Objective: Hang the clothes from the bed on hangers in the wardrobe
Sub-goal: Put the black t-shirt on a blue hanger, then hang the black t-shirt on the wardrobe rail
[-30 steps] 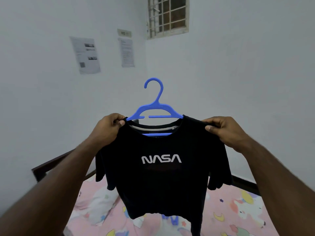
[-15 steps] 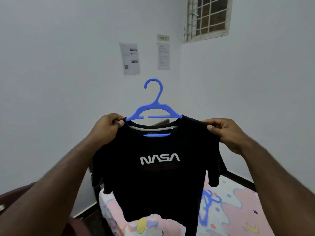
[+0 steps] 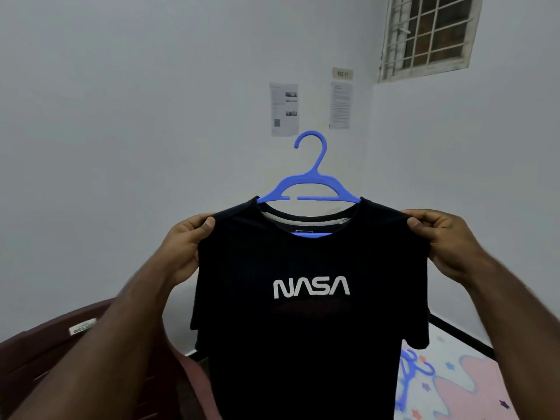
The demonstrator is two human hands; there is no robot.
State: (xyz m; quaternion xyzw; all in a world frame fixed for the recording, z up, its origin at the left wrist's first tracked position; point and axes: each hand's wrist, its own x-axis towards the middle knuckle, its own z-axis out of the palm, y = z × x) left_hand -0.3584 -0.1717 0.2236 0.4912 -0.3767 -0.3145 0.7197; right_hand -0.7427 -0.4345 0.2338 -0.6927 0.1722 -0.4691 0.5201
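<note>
Now mid-carry, by the look of it. Black NASA T-shirt [image 3: 312, 286] already threaded on blue hanger [image 3: 312, 189], held up at centre frame, front print facing the camera. Hook standing free above the collar, upright, curl opening toward frame left, nothing gripping it. Lower bar of hanger just visible inside the neckline.

Left hand [image 3: 188, 247] at centre left: thumb on front of the shoulder seam, fingers curled behind the cloth, pinching that shoulder. Right hand [image 3: 439, 241] at centre right: same pinch on the other shoulder, thumb forward, fingers wrapped over the top edge. Whether hanger ends are caught inside either pinch cannot be told; cloth hides them.

Shirt hanging straight, sleeves drooping, hem out of frame at bottom.

Bed [image 3: 472, 386] at lower right, pink patterned sheet, with spare blue hangers [image 3: 415, 371] lying on it, partly hidden behind the shirt. Dark red chair [image 3: 45, 359] at lower left. Barred window [image 3: 430, 34] upper right; two paper sheets [image 3: 283, 109] on the wall above the hook.

Wardrobe not in view.

Judged step: dressing of the hanger done, garment squared; hanging not yet done.

Next move, probably: turn toward the wardrobe, shift one hand to the hook or neck of the hanger, keep shoulders seated so the shirt does not slide off, then set the hook over the rail.
</note>
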